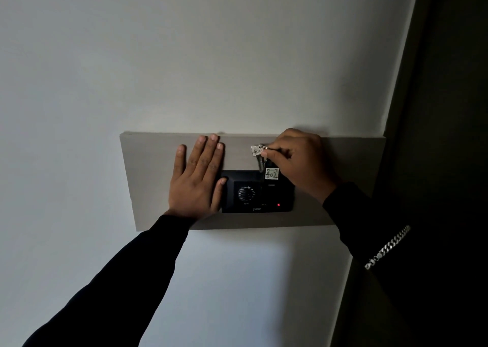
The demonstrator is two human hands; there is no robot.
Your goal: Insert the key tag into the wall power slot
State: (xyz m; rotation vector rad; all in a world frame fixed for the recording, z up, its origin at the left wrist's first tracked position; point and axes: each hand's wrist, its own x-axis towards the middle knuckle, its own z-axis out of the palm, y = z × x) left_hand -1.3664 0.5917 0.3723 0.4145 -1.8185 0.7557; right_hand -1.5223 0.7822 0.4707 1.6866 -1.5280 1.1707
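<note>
A black power unit (257, 191) with a round dial and a red light (278, 204) is fixed on a pale wooden panel (330, 209) on the wall. The black key tag (271, 174), with a white label reading 402, hangs upright at the unit's top right. Its lower end is at the slot, and I cannot tell how deep it sits. My right hand (301, 159) pinches the ring above the tag, where a silver key (257, 152) dangles. My left hand (199, 177) lies flat on the panel, fingers spread, thumb touching the unit's left edge.
The white wall (184, 56) surrounds the panel. A dark surface (435, 135), perhaps a door or frame, runs down the right side. A silver chain bracelet (388, 246) sits over my right black sleeve.
</note>
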